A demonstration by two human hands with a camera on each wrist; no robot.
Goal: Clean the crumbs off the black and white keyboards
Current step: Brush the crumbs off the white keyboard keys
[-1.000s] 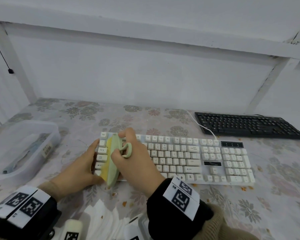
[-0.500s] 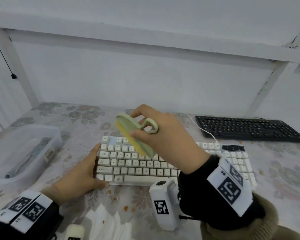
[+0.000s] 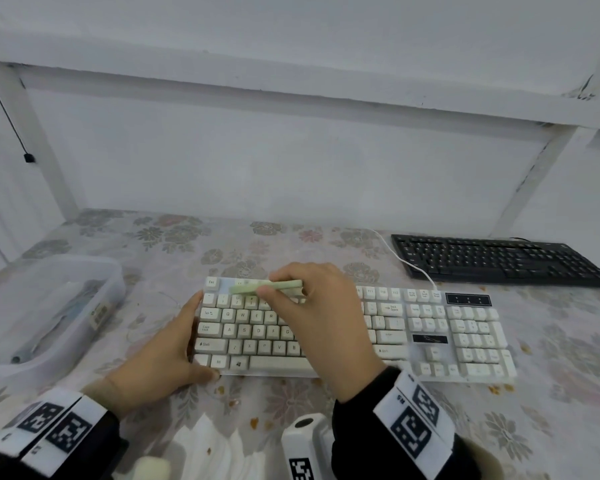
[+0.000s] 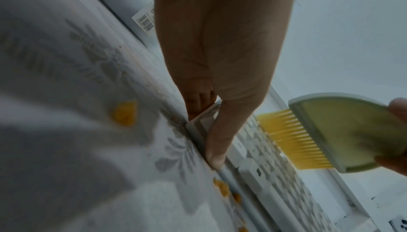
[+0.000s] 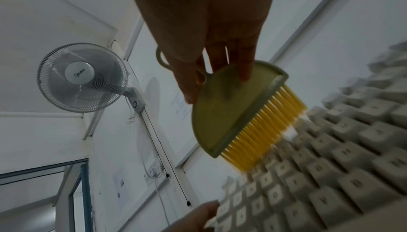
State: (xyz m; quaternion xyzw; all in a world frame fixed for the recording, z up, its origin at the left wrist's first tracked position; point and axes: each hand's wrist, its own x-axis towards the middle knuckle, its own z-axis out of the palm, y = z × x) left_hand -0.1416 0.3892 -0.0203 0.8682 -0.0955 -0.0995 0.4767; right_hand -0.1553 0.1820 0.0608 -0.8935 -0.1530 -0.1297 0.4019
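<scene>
Since half a second ago we see our right hand has come down from above the white keyboard to its top-left rows, and the green brush it carries, then tilted up in the air, now lies low and level across the function and number keys. Thumb and fingers pinch the brush's green half-round body, as the right wrist view shows, with the little loop handle poking out behind the thumb. Its yellow bristles point down and touch the key tops just ahead of our fingertips.

Our left hand has stayed where it was, clasping the keyboard's left end: the thumb lies along the near edge at the corner, and the other fingers reach round the side wall. It grips the keyboard's frame.

Orange crumbs lie on the flowered tablecloth just beside and below our left thumb, along the keyboard's near edge. More specks sit on the cloth off to the right of our right wrist.

Well beyond our right hand, further right and back, rests the black keyboard, untouched. A clear plastic box stands to the left of our left hand, apart from it. Near our wrists, at the table's front, lies a stack of white tissues.
</scene>
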